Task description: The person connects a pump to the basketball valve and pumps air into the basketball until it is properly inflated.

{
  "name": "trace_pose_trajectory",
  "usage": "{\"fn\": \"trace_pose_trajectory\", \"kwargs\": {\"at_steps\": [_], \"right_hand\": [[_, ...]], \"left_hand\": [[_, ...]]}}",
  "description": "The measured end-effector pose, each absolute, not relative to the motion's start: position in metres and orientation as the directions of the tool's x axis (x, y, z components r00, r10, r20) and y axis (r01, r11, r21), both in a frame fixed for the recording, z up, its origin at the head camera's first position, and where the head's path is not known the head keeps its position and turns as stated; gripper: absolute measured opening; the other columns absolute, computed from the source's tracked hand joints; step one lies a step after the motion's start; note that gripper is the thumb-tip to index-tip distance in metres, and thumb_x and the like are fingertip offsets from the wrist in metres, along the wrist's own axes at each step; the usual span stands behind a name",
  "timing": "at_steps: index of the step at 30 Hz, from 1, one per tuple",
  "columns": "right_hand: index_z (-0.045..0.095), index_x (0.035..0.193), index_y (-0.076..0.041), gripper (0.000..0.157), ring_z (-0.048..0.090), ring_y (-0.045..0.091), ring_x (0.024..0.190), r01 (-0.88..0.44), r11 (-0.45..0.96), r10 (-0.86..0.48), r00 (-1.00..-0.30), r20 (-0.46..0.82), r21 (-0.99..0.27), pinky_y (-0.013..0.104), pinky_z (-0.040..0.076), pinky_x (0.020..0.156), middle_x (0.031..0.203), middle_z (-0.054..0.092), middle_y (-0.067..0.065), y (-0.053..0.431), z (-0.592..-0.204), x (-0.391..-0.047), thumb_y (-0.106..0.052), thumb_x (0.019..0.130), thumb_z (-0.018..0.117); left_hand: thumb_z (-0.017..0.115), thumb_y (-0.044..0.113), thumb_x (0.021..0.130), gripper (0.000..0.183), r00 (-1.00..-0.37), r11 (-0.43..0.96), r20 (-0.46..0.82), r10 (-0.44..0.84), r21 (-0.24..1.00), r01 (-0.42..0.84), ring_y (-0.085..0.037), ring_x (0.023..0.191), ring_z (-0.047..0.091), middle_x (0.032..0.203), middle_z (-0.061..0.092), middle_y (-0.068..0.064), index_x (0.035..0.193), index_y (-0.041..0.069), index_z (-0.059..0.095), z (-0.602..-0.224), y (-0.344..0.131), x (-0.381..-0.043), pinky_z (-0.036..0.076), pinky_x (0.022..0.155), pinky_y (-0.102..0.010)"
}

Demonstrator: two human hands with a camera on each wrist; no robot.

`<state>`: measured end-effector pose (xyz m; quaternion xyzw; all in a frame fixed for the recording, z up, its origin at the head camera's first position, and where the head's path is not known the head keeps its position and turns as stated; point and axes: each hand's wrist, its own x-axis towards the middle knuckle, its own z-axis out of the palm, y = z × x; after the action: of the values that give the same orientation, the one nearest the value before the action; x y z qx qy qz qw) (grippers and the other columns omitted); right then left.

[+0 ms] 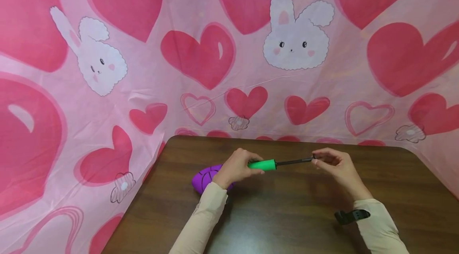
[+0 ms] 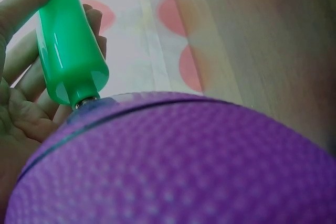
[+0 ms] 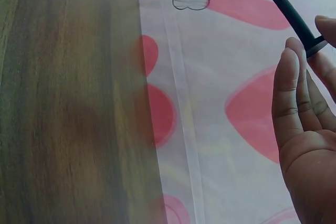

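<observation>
My left hand (image 1: 234,168) grips the green barrel of a hand pump (image 1: 266,165). A purple ball (image 1: 203,178) with black lines lies by the left wrist, partly hidden by it. In the left wrist view, the ball's dimpled surface (image 2: 184,166) fills the lower part, and the barrel (image 2: 71,45) meets it at a small metal fitting (image 2: 86,101). The black rod (image 1: 295,161) stretches out to the right from the barrel. At its far end, my right hand (image 1: 340,168) pinches the small black handle (image 3: 316,45) between thumb and fingers.
Both hands work above a brown wood-grain table (image 1: 283,214). A pink cloth (image 1: 251,79) with hearts and rabbits hangs behind the table and along its left side. Around the right wrist is a black strap (image 1: 353,217).
</observation>
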<state>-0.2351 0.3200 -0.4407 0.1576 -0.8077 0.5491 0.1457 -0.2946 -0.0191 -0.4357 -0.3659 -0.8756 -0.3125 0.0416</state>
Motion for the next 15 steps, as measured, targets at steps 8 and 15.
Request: {"fn": "trace_pose_trajectory", "kwargs": {"at_steps": [8,15], "right_hand": [[0.076,0.114,-0.004,0.021,0.073,0.006,0.076,-0.388,0.316,-0.076,-0.92,0.385,-0.866,0.022,0.061,0.071,0.094,0.077,-0.02,0.316,-0.444,-0.234,0.001,0.093,0.073],[0.077,0.111,-0.002,0.019,0.073,0.003,0.077,-0.386,0.283,-0.067,-0.921,0.383,-0.878,0.021,0.061,0.072,0.1,0.078,-0.021,0.305,-0.446,-0.235,0.002,0.092,0.074]], "left_hand": [[0.089,0.028,0.083,0.028,-0.727,0.539,0.308,0.614,0.509,0.671,-0.003,0.07,0.053,0.09,0.077,0.006,0.108,0.015,0.083,-0.436,-0.018,-0.293,0.044,0.065,-0.016],[0.091,0.026,0.082,0.027,-0.715,0.541,0.349,0.606,0.478,0.692,-0.005,0.072,0.058,0.09,0.079,0.004,0.106,0.014,0.083,-0.434,-0.016,-0.292,0.049,0.071,-0.018]]}}
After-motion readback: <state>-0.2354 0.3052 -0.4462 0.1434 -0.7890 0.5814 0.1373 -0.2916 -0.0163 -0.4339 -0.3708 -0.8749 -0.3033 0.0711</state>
